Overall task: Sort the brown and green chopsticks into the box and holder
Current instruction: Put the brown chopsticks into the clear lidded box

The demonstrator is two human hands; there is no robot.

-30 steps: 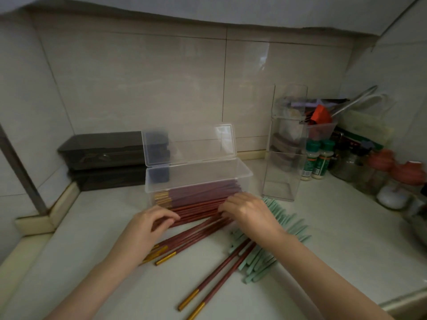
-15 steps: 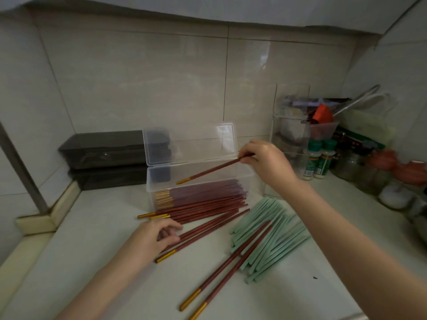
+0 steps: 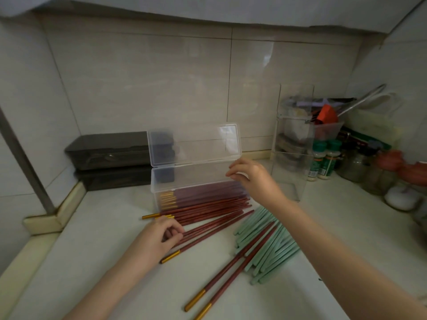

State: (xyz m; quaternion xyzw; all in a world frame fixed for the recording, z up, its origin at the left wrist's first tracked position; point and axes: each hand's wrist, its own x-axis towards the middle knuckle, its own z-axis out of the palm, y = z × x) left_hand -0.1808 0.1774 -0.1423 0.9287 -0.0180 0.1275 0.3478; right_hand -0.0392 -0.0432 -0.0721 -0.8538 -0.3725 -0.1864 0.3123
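Left hand: pinching brown chopsticks, middle of counter.
Right hand: fingers relaxed at box right rim.
Holder: just beside box, apart.

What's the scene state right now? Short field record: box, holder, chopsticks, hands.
box: clear, lid open, on the counter
sorted brown chopsticks: lying in the box
loose brown chopsticks: on the counter in front of the box; two more lie across the green pile
green chopsticks: piled on the counter
holder: clear, upright, right of the box; no chopsticks visible inside
left hand: fingers curled on the loose brown chopsticks
right hand: at the box's right end, nothing visibly held
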